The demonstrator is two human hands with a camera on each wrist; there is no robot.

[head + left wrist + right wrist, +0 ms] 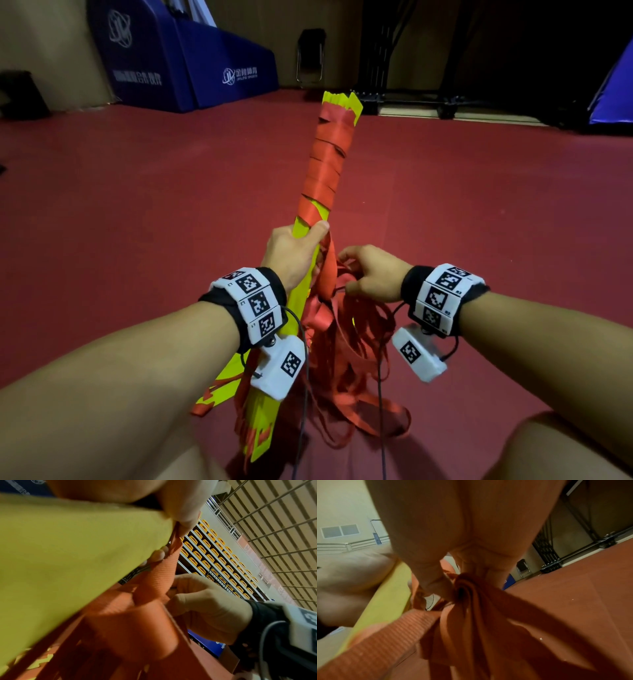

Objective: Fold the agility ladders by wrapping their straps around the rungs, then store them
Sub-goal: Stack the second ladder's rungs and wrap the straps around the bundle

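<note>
A bundle of yellow-green ladder rungs (342, 102) stands tilted up and away from me, its upper half wound in red strap (327, 164). My left hand (294, 248) grips the bundle at its middle, thumb pressing the strap against the rungs (68, 547). Just right of it, my right hand (371, 274) pinches a bunch of loose red straps (467, 592). More red strap (346, 359) hangs in a tangle below both hands down to the floor. The rungs' lower ends (255, 428) show beneath my left wrist.
Red sports floor (479, 222) lies all around. Blue padded mats (185, 58) lean on the far wall at left, a black folding chair (310, 56) stands behind, a wheeled metal frame (428, 102) runs along the back right, and another blue mat (613, 92) stands at right.
</note>
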